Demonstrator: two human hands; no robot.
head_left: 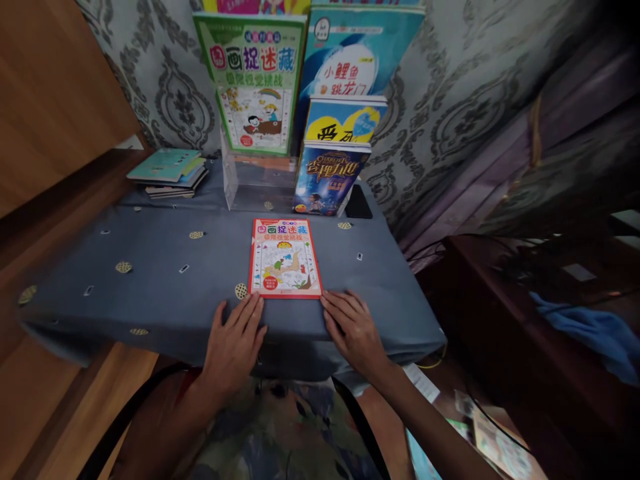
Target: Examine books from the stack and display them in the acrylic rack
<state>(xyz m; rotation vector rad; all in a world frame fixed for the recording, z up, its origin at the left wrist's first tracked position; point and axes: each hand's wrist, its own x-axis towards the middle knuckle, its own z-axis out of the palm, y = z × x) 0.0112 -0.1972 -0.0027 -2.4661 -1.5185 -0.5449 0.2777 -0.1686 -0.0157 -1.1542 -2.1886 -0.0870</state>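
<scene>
A red-bordered picture book lies flat, cover up, on the blue tablecloth. At its lower left corner rests my left hand, palm down, fingers stretched out and the fingertips touching the book's edge. My right hand lies flat by the lower right corner, its fingertips at that edge. Neither hand grips anything. Behind the book stands a clear display rack. It bears a green picture book on the left, and a dark blue book in front of several others on the right.
A stack of thin books sits at the table's back left. A black flat object lies beside the rack. To the right are a dark red cabinet and a blue cloth. Papers and books lie low at the right.
</scene>
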